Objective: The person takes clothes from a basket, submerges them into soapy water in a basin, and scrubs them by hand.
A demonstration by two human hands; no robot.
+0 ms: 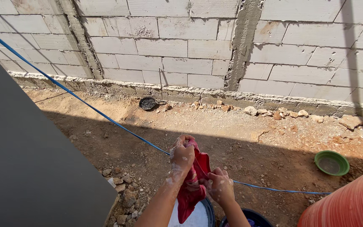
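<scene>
left hand: the left hand point(182, 156) is soapy, its grip closed tight around the top end of a red cloth point(192, 185), held up high, near the middle of the view.
right hand: the right hand point(220, 187) is also sudsy, its grip closed on the same cloth a bit lower and to the right, looks like a wringing or scrubbing hold.
cloth: wet, bunched, hanging down between both hands over a dark-rimmed basin point(198, 215) with white suds in it, at the near edge.
how far along: I'd say mid-wash. Foam is still all over the hands and the basin, so rinsing doesn't look done, and nothing hangs on the line yet.
second basin: a dark one point(248, 217) just right of the first, with something bluish inside, hard to tell what.
line: a blue line point(106, 118) runs from far left across to the right, passing just behind the hands.
in the way: that line is close to the raised hand; a big orange container point(349, 204) crowds the near right, and a grey panel point(26, 168) fills the near left.
other stuff: green bowl point(332, 162) on the dirt to the right, a small dark pan point(148, 103) by the far block wall point(181, 46), rubble along its base.
</scene>
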